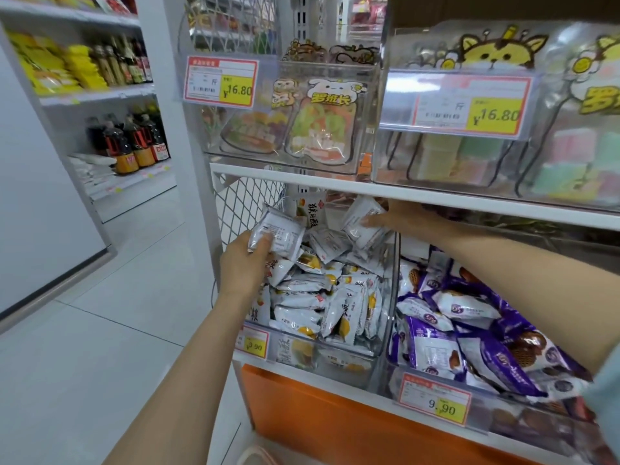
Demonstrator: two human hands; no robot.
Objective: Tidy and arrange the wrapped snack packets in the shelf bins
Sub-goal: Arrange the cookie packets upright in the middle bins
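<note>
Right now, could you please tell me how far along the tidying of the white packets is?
Done: front white packets stand roughly in rows. In hand: left hand grips one packet, right hand holds another packet at the back. Left: the loose middle heap and the jumbled purple packets.

Pale grey tiles cover the floor (100,330), with thin dark joints between them and a soft, even sheen from the light. At the left stands a plain pale wall panel (40,196) with a dark skirting strip (57,286) along its foot. Beyond it, a white aisle shelf (100,92) carries yellow packs (50,65) on the upper tier and dark bottles (134,142) below (their labels are too blurred to read). A white pillar (161,45) rises beside it. The near rack has a white crossbar (335,182), a white diamond-mesh side (245,203) and an orange base panel (318,414).
</note>
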